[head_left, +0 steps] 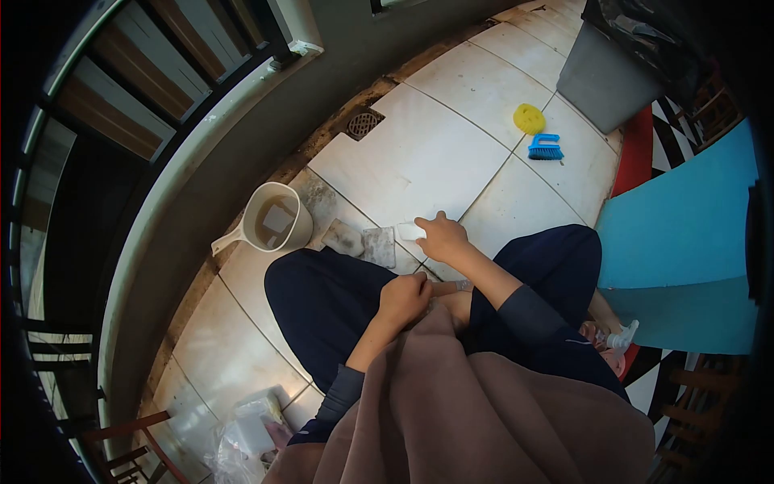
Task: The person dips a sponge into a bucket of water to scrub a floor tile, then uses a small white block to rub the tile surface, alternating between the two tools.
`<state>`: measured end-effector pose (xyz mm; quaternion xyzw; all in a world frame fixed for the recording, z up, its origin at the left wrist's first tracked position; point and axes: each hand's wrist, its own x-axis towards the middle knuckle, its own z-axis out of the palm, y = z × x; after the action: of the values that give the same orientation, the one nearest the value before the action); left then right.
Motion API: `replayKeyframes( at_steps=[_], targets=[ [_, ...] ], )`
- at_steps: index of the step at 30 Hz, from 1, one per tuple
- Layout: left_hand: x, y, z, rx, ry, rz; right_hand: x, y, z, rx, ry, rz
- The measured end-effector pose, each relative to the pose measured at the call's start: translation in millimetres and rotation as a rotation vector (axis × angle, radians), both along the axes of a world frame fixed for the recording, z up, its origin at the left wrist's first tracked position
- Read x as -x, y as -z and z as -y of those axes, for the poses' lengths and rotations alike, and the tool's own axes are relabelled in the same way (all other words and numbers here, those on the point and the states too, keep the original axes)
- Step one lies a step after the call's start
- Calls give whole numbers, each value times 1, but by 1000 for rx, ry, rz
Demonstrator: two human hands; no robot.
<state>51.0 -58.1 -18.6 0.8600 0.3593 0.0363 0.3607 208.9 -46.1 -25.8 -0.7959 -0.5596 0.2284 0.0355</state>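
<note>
My right hand (pixel 443 239) pinches a small white sponge (pixel 411 231) against the floor tile in front of me. Just left of it lie two flat blocks smeared with grey dirt, a near block (pixel 379 247) and a rounder block (pixel 344 239); they look like used sponges. Farther left stands a cream dipper (pixel 303 230) holding murky water, with a pale square piece in it. My left hand (pixel 403 297) rests by my lap with its fingers curled in; whatever they may hold is hidden.
A yellow scrubber (pixel 529 119) and a blue brush (pixel 546 147) lie ahead on the tiles, near a grey bin (pixel 601 77). A floor drain (pixel 364 123) sits by the low curved wall (pixel 210 173). Behind me to the left is a clear plastic bag (pixel 250 431).
</note>
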Motion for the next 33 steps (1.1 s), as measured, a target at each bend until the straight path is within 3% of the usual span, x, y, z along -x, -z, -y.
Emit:
replayKeyframes(
  at_steps=[5, 15, 24, 29, 33],
  targets=[
    [-8, 3, -1, -7, 13, -35, -3, -8, 35, 31, -49, 38],
    [-5, 11, -1, -58, 39, -33, 18, 17, -55, -97, 29, -56],
    [-10, 6, -2, -69, 83, -56, -25, 7, 51, -60, -8, -26],
    [-7, 11, -1, -108, 88, -9, -91, 9, 25, -58, 301, 76],
    [-9, 7, 2, -152, 90, -35, -52, 5, 34, -23, 116, 53]
  ],
)
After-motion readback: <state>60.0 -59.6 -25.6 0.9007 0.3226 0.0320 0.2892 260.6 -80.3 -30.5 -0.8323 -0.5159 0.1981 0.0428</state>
